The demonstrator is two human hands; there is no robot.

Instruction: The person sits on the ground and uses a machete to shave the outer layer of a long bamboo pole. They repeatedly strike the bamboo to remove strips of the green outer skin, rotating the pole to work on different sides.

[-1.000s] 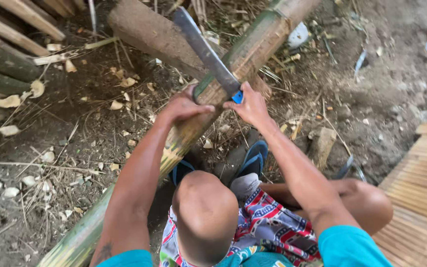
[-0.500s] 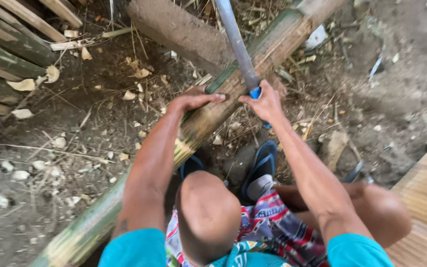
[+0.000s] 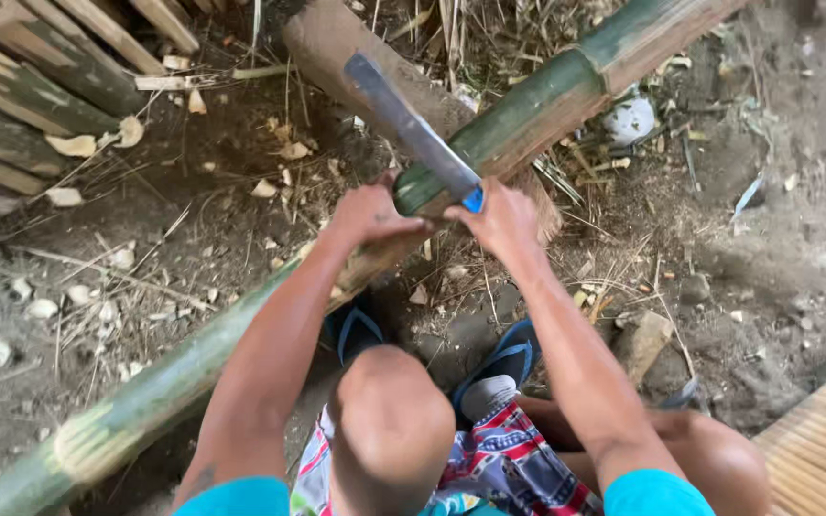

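Note:
A long green bamboo pole (image 3: 547, 100) runs diagonally from the lower left to the upper right, resting on a wooden log (image 3: 336, 53). My left hand (image 3: 367, 212) presses down on the pole and holds it. My right hand (image 3: 501, 222) grips the blue-ended handle of a machete (image 3: 411, 126). The grey blade points up and to the left, lying just above the pole beside my left hand. My bent knees and blue flip-flops sit below the pole.
Split bamboo slats (image 3: 31, 86) lie stacked at the upper left. Wood chips and dry straw litter the dirt ground. A stone (image 3: 644, 344) lies by my right leg. A woven bamboo floor edge (image 3: 819, 449) shows at the lower right.
The machete stood nearly upright half a second ago; now its blade has swung down and leftward toward the pole. My left hand stays on the pole.

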